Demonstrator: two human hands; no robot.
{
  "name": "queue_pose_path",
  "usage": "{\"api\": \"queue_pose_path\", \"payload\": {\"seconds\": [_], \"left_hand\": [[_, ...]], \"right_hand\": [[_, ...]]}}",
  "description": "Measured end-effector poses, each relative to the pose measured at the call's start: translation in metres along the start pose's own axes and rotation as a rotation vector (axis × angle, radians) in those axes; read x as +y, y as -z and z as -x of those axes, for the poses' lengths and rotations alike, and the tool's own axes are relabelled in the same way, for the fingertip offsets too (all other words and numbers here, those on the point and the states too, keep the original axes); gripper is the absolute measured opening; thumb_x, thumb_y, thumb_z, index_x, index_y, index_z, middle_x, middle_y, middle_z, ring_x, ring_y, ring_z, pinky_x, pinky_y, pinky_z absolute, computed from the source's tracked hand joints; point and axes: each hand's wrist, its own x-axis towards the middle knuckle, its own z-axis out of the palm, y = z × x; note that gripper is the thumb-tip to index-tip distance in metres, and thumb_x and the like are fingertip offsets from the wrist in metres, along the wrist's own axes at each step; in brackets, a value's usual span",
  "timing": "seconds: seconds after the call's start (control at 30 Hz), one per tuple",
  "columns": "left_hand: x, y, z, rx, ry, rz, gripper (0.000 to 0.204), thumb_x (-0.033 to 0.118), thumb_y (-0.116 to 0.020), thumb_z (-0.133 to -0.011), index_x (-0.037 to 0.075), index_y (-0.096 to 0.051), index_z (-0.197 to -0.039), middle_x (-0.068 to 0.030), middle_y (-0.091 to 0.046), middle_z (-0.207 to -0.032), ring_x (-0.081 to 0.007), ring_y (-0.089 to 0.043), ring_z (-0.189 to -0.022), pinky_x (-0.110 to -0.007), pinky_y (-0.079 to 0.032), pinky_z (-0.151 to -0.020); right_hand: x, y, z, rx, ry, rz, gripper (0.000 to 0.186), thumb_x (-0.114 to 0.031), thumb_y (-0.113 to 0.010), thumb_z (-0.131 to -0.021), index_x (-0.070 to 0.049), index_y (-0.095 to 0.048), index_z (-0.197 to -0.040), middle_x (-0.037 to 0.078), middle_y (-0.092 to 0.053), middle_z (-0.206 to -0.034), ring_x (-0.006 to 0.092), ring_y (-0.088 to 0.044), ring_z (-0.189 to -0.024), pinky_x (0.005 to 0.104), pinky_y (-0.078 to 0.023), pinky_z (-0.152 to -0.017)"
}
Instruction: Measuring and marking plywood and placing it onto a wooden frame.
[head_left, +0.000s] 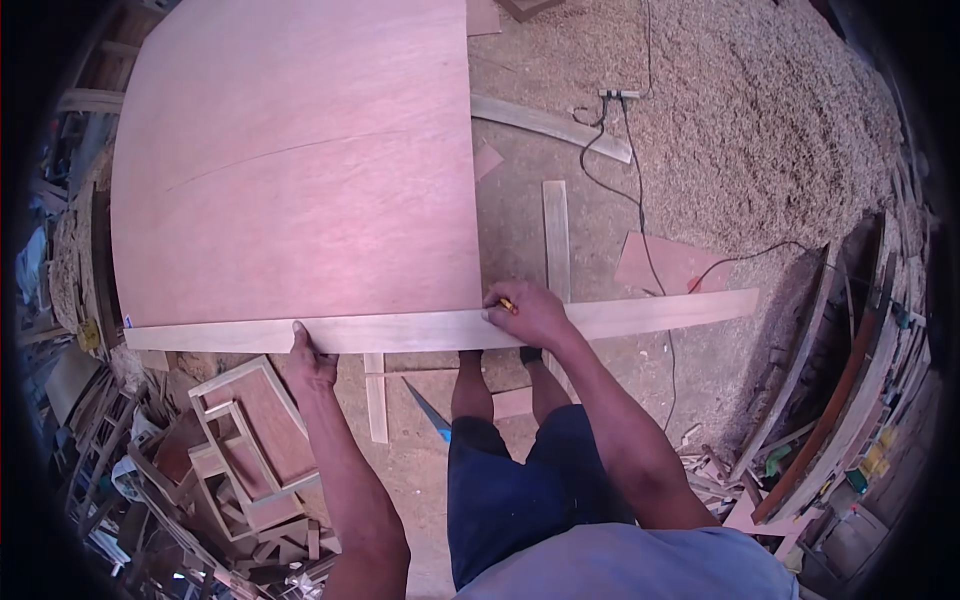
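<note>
A large reddish plywood sheet (300,200) takes up the upper left, with a thin curved line across its face. Along its near edge lies a long pale wooden board (420,332), which runs on past the sheet's right corner. My left hand (312,360) grips this board's near edge, thumb on top and the other fingers hidden underneath. By the sheet's near right corner, my right hand (532,316) is closed around a short yellow pencil (508,304), resting over the board. What the pencil's tip touches is hidden.
A handsaw (430,412) with a blue handle is on the floor left of my legs. Wooden frames (260,440) and offcuts pile at lower left. A black cord (640,200) crosses the floor by wood shavings (760,130). Loose planks (556,235) lie beyond the board.
</note>
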Motion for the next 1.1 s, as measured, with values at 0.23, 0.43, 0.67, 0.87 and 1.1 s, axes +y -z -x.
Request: {"api": "queue_pose_path", "payload": {"seconds": [0.23,0.43,0.67,0.87,1.1], "left_hand": [[0.005,0.023,-0.01,-0.033,-0.012,-0.164,0.054,0.044,-0.055,-0.115,0.003,-0.056,-0.15,-0.0139,-0.067,-0.137,-0.0294,-0.068,-0.115,-0.051,-0.062,-0.089],[0.003,-0.002,-0.004,0.009,0.007,0.077,0.06,0.038,-0.071,-0.107,0.015,-0.048,-0.158,-0.0085,-0.063,-0.142,-0.0254,-0.065,-0.122,-0.049,-0.062,-0.089],[0.153,0.103,-0.1,0.187,-0.201,0.162,0.047,0.028,-0.067,-0.11,0.01,-0.052,-0.15,-0.0097,-0.068,-0.137,-0.0274,-0.07,-0.119,-0.049,-0.064,-0.092],[0.268,0.164,-0.201,0.163,-0.339,0.257,0.042,0.015,-0.066,-0.109,0.002,-0.054,-0.147,-0.0148,-0.071,-0.132,-0.0288,-0.073,-0.115,-0.05,-0.064,-0.097],[0.265,0.179,-0.212,0.213,-0.372,0.461,0.031,0.0,-0.071,-0.101,0.002,-0.054,-0.127,-0.0164,-0.071,-0.12,-0.0299,-0.073,-0.11,-0.048,-0.062,-0.102]], "right_hand": [[-0.024,-0.026,-0.003,0.174,-0.063,0.149,0.029,-0.033,-0.077,-0.09,-0.011,-0.08,-0.108,0.017,-0.078,-0.106,0.0393,-0.075,-0.103,0.0502,-0.058,-0.091],[-0.008,0.001,0.002,0.237,0.047,-0.068,0.019,-0.014,-0.077,-0.092,0.004,-0.074,-0.097,0.012,-0.076,-0.091,0.0274,-0.072,-0.086,0.0416,-0.056,-0.081],[-0.052,0.0,-0.002,0.052,-0.082,-0.214,0.009,-0.011,-0.076,-0.093,-0.003,-0.073,-0.093,-0.003,-0.065,-0.084,0.0071,-0.058,-0.078,0.0269,-0.047,-0.072],[-0.05,0.004,-0.012,0.013,-0.161,-0.321,0.003,-0.007,-0.074,-0.094,-0.004,-0.073,-0.092,-0.004,-0.066,-0.082,0.0065,-0.06,-0.076,0.027,-0.048,-0.07],[-0.054,0.0,-0.015,0.022,-0.206,-0.31,0.004,-0.002,-0.073,-0.094,-0.006,-0.074,-0.092,-0.006,-0.067,-0.082,0.0052,-0.059,-0.076,0.0258,-0.047,-0.07]]}}
